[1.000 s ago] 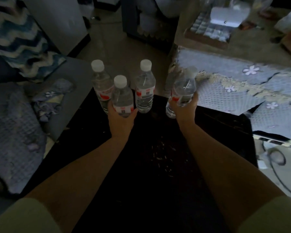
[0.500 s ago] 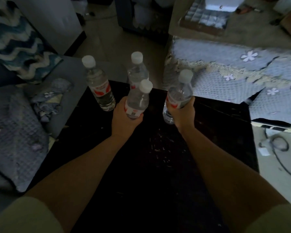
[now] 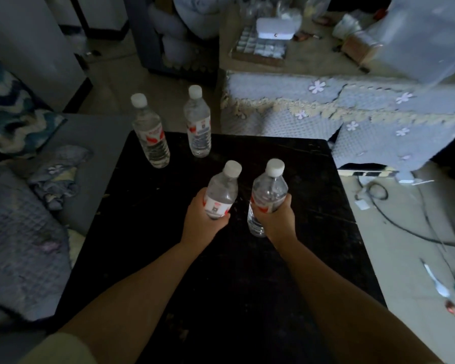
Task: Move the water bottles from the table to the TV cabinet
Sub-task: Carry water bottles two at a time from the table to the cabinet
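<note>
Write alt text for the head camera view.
Each hand grips a capped water bottle above a dark table: left hand on one bottle, right hand on another. Two more bottles stand at the table's far edge.

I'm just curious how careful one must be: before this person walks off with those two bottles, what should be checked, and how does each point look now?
1. Left hand grips its bottle: ok.
2. Right hand grips its bottle: ok.
3. Caps on both held bottles: ok.
4. The two bottles left standing, the left one and the right one, are upright and away from the arms: ok.
5. Cable on the floor to the right, a trip risk: not ok.
6. TV cabinet has room: cannot tell.
</note>
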### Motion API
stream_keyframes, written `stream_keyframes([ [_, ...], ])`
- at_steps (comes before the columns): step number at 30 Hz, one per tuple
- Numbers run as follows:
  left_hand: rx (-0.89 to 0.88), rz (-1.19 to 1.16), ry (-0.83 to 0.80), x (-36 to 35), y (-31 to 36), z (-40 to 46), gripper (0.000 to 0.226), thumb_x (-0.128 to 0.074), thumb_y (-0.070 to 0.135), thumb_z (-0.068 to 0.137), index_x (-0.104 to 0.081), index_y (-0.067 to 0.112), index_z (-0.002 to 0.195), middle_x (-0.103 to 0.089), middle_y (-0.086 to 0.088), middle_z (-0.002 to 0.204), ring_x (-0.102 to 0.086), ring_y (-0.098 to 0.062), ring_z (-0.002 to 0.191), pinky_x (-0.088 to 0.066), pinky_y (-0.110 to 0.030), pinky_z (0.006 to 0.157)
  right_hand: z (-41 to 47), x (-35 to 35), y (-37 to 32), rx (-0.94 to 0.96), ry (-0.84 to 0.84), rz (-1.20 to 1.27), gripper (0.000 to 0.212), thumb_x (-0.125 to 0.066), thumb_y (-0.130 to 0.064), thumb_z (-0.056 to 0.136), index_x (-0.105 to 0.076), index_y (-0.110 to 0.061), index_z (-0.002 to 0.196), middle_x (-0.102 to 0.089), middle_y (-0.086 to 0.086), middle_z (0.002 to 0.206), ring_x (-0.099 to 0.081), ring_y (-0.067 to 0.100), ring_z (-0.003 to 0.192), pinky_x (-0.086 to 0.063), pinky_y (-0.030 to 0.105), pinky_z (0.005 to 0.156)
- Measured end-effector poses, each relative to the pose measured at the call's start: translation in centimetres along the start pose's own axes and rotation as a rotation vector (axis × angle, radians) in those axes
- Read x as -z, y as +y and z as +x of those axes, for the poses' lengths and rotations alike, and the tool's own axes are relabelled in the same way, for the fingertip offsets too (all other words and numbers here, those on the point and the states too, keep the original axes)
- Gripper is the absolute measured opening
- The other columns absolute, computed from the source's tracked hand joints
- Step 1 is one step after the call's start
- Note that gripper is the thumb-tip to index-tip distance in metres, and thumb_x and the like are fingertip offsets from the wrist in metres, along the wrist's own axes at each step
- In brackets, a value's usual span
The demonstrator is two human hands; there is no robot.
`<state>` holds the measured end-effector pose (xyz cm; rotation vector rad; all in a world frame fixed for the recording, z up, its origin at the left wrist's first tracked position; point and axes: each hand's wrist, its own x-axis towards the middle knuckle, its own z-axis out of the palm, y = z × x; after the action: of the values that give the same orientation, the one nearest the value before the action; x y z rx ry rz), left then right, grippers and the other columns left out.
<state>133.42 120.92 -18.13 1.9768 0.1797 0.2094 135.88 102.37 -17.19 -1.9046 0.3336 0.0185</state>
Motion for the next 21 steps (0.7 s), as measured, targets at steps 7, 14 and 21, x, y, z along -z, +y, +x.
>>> stream_keyframes([
  [7, -0.029, 0.005, -0.182, 0.2, 0.4, -5.3, 0.060, -0.083, 0.015, 0.064, -0.051, 0.046, 0.104, -0.066, 0.010, 0.093, -0.063, 0.008, 0.084, -0.045, -0.003, 0.063, -7.6, 2.6, 1.9, -0.081, 0.081, 0.013, 0.064, -0.081, -0.041, 0.070, -0.041, -0.033, 0.118, -0.060, -0.015, 0.097, -0.061, 0.003, 0.087, -0.046, 0.019, 0.067],
  [14, 0.004, 0.033, -0.384, -4.0, 3.9, -9.6, 0.053, -0.082, 0.017, 0.068, -0.046, 0.047, 0.094, -0.064, 0.011, 0.087, -0.064, 0.006, 0.077, -0.044, -0.005, 0.053, -13.5, 10.1, 4.7, -0.190, 0.246, 0.036, 0.061, -0.080, -0.048, 0.069, -0.047, -0.031, 0.116, -0.064, -0.013, 0.098, -0.061, 0.000, 0.083, -0.045, 0.016, 0.063],
  [21, -0.062, 0.049, -0.618, -13.3, 9.7, -15.5, 0.054, -0.082, 0.017, 0.069, -0.045, 0.040, 0.102, -0.060, 0.017, 0.083, -0.058, 0.009, 0.069, -0.037, -0.006, 0.053, -19.4, 21.3, 8.2, -0.253, 0.477, 0.011, 0.055, -0.078, -0.044, 0.073, -0.051, -0.021, 0.115, -0.066, -0.001, 0.104, -0.064, 0.019, 0.094, -0.051, 0.034, 0.081],
])
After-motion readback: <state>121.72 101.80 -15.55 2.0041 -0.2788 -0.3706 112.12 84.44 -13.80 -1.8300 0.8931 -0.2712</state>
